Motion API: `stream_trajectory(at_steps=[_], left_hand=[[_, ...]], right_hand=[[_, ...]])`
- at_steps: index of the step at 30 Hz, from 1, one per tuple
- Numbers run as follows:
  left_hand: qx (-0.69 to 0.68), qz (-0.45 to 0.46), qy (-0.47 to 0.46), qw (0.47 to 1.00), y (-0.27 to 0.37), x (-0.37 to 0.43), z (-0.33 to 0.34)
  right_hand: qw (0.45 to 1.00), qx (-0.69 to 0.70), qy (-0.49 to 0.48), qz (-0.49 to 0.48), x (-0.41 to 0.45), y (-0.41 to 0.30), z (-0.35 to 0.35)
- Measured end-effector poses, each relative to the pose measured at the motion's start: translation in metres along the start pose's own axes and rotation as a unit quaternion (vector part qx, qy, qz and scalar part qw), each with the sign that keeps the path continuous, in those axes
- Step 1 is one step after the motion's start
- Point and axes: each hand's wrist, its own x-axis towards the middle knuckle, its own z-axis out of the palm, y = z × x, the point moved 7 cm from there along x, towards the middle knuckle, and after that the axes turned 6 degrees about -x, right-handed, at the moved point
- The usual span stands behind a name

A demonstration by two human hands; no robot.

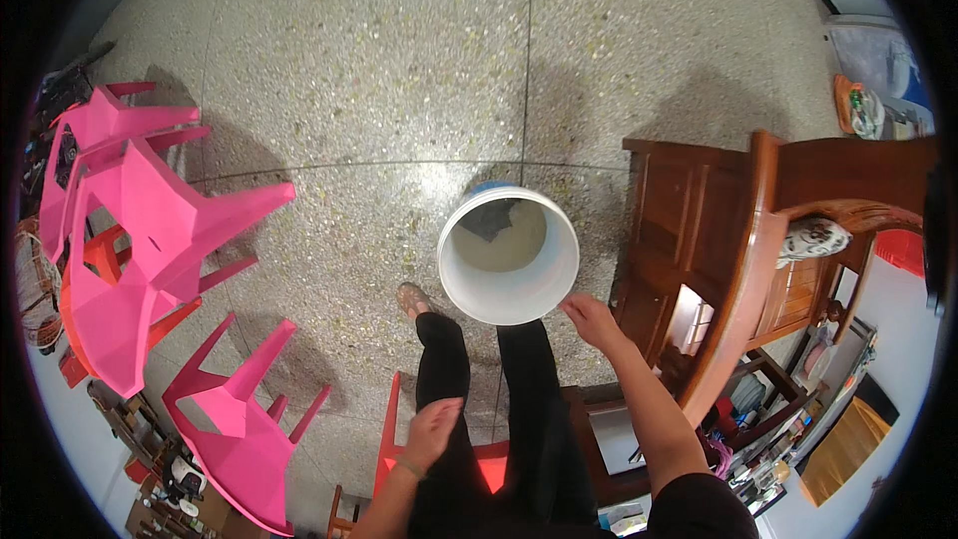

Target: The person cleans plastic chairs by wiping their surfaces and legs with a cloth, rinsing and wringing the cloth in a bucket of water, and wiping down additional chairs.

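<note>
A white plastic bucket (pixel 509 298) stands in front of me, tilted so that its mouth faces me. A strip of blue shows on its far outer wall. Inside, the pale bottom carries a dark grey angular patch; I cannot tell whether it is a thing or a shadow. My right hand (pixel 596 326) grips the near right part of the bucket's rim with its fingertips. Over my left thigh, apart from the bucket, is my left hand (pixel 434 430). Its fingers are curled together and nothing shows in them.
Pink plastic chairs (pixel 168 202) stand at the left, with another pink chair (pixel 247 419) nearer me. A carved wooden bench (pixel 688 217) flanks my right side. A red plastic seat (pixel 492 466) shows behind my legs. Speckled terrazzo floor (pixel 389 52) stretches ahead.
</note>
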Motion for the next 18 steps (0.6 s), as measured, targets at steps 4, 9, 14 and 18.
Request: stream_trajectory(at_steps=[4,9,14,18], left_hand=[[-0.032,-0.053,-0.055,0.997,-0.003,0.069,0.055],[-0.049,-0.032,-0.093,0.994,-0.014,0.124,0.063],[-0.025,-0.053,-0.071,0.996,-0.053,0.156,0.041],[-0.047,-0.109,-0.083,0.989,-0.056,0.171,0.044]], right_hand=[[0.996,-0.069,0.004,-0.06,0.118,0.031,0.07],[0.983,-0.152,0.105,0.012,0.26,0.079,0.131],[0.975,-0.185,-0.094,0.073,0.276,0.097,0.235],[0.988,-0.076,-0.092,0.101,0.249,0.164,0.256]])
